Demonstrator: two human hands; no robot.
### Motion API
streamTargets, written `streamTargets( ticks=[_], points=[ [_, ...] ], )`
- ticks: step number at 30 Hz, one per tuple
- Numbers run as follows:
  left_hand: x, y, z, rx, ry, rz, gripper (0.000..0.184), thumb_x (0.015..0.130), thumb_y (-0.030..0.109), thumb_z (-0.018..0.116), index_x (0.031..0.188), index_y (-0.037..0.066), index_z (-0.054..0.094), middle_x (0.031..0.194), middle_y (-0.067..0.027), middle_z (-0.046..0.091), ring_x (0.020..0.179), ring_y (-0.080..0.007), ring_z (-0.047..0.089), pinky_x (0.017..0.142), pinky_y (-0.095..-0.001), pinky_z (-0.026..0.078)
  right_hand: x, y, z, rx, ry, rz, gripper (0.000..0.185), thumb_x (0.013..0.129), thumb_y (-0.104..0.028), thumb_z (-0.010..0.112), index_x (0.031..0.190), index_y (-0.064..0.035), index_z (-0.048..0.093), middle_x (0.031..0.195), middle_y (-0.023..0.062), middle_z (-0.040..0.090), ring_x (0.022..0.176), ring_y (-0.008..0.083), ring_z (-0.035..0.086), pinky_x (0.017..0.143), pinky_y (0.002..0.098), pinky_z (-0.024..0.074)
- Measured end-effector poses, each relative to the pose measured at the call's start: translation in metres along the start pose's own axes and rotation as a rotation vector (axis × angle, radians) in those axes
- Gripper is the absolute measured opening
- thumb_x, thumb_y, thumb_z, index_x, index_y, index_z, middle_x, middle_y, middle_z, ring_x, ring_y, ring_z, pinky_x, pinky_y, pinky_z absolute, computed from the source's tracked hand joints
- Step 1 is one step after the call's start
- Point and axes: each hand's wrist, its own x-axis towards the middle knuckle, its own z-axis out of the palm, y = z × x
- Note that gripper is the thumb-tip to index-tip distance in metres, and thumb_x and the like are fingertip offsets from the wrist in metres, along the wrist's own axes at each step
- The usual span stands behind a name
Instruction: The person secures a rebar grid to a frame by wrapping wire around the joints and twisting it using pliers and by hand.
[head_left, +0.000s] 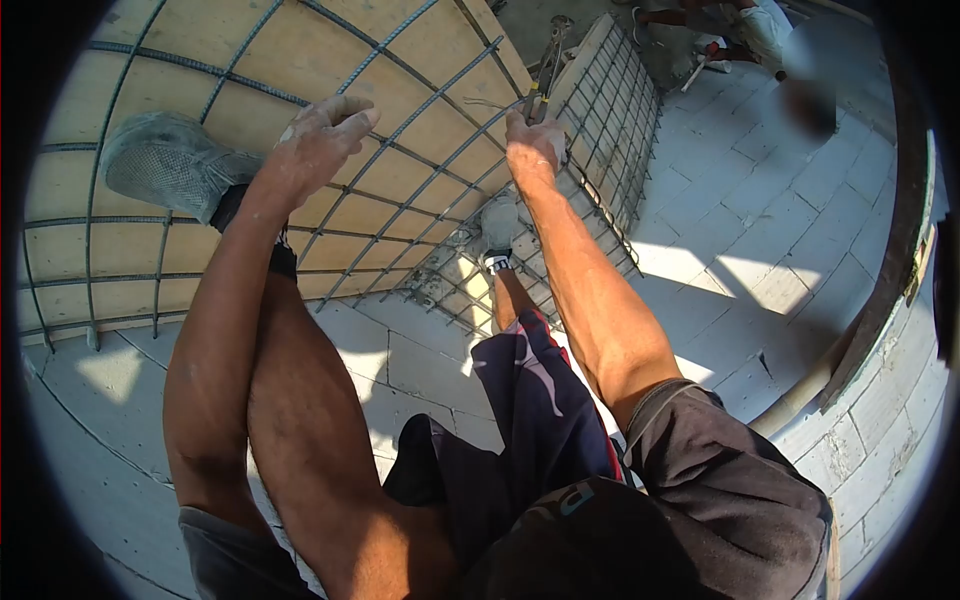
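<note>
My right hand is closed around the black-and-yellow handles of metal pincers, their jaws pointing up and away from me. A thin bent wire shows just left of that hand, against the rebar grid. My left hand is over the same grid, near a bar, fingers curled and thumb close to them. Whatever it may pinch is too small or hidden to make out. Tan panels lie behind the crossed bars.
My left shoe is on the grid; the other shoe stands among bars at the corner. A second rebar mesh rises to the right. Pale blocks form the surface beyond. Another person is at the upper right. A curved board edge borders the right.
</note>
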Motion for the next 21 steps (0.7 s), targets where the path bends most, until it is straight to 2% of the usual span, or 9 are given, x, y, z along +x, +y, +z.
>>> streamTargets(
  ticks=[3, 6, 9, 12, 15, 18, 21],
  points=[
    [0.013, 0.002, 0.025, 0.271, -0.206, 0.107, 0.066, 0.094, 0.053, 0.058, 0.136, 0.002, 0.055, 0.131, -0.0200, 0.058, 0.120, -0.0306, 0.058, 0.103, -0.0412, 0.046, 0.026, 0.008, 0.028, -0.035, 0.044, -0.166, 0.032, 0.087, -0.031, 0.065, 0.103, -0.0024, 0.067, 0.091, 0.0216, 0.071, 0.090, 0.0403, 0.068, 0.083, 0.0477, 0.0517],
    [0.035, -0.008, 0.048, 0.424, -0.274, 0.183, 0.069, 0.095, 0.052, 0.057, 0.141, 0.001, 0.047, 0.144, -0.0212, 0.048, 0.130, -0.0347, 0.050, 0.110, -0.0429, 0.040, 0.034, 0.008, 0.043, -0.004, 0.025, -0.207, 0.030, 0.089, -0.029, 0.063, 0.103, -0.0033, 0.067, 0.092, 0.0215, 0.071, 0.092, 0.0409, 0.068, 0.083, 0.0476, 0.0513],
    [0.056, -0.021, 0.062, 0.380, -0.183, 0.327, 0.069, 0.093, 0.043, 0.060, 0.137, -0.008, 0.044, 0.135, -0.0286, 0.051, 0.131, -0.0390, 0.048, 0.110, -0.0442, 0.040, 0.040, 0.009, 0.057, 0.066, -0.023, -0.223, 0.029, 0.088, -0.028, 0.064, 0.102, -0.0030, 0.067, 0.091, 0.0202, 0.071, 0.090, 0.0395, 0.068, 0.083, 0.0458, 0.0515],
    [0.072, -0.027, 0.065, 0.432, -0.142, 0.187, 0.071, 0.096, 0.044, 0.057, 0.146, -0.001, 0.037, 0.144, -0.0263, 0.044, 0.134, -0.0400, 0.045, 0.112, -0.0451, 0.037, 0.040, 0.010, 0.068, 0.218, -0.070, -0.194, 0.027, 0.087, -0.026, 0.067, 0.101, -0.0027, 0.068, 0.089, 0.0180, 0.072, 0.087, 0.0358, 0.069, 0.081, 0.0427, 0.0519],
    [0.093, -0.033, 0.070, 0.294, -0.056, 0.104, 0.069, 0.094, 0.033, 0.062, 0.146, -0.002, 0.035, 0.143, -0.0269, 0.044, 0.132, -0.0392, 0.047, 0.109, -0.0450, 0.039, 0.042, 0.006, 0.074, 0.324, -0.127, -0.146, 0.026, 0.086, -0.024, 0.070, 0.100, -0.0023, 0.068, 0.086, 0.0148, 0.072, 0.082, 0.0302, 0.069, 0.078, 0.0394, 0.0522],
    [0.103, -0.034, 0.079, 0.099, -0.040, 0.038, 0.071, 0.092, 0.022, 0.067, 0.147, 0.000, 0.029, 0.136, -0.0245, 0.049, 0.120, -0.0339, 0.057, 0.101, -0.0442, 0.045, 0.043, 0.009, 0.077, 0.393, -0.212, -0.052, 0.025, 0.086, -0.024, 0.070, 0.099, -0.0019, 0.068, 0.080, 0.0108, 0.070, 0.074, 0.0236, 0.067, 0.072, 0.0365, 0.0521],
    [0.102, -0.032, 0.085, 0.136, 0.015, 0.019, 0.068, 0.089, 0.023, 0.069, 0.142, 0.003, 0.031, 0.128, -0.0276, 0.053, 0.123, -0.0406, 0.054, 0.103, -0.0477, 0.043, 0.045, 0.008, 0.076, 0.476, -0.289, 0.006, 0.024, 0.086, -0.023, 0.070, 0.097, -0.0022, 0.068, 0.073, 0.0058, 0.066, 0.066, 0.0171, 0.061, 0.065, 0.0339, 0.0502]
  ],
)
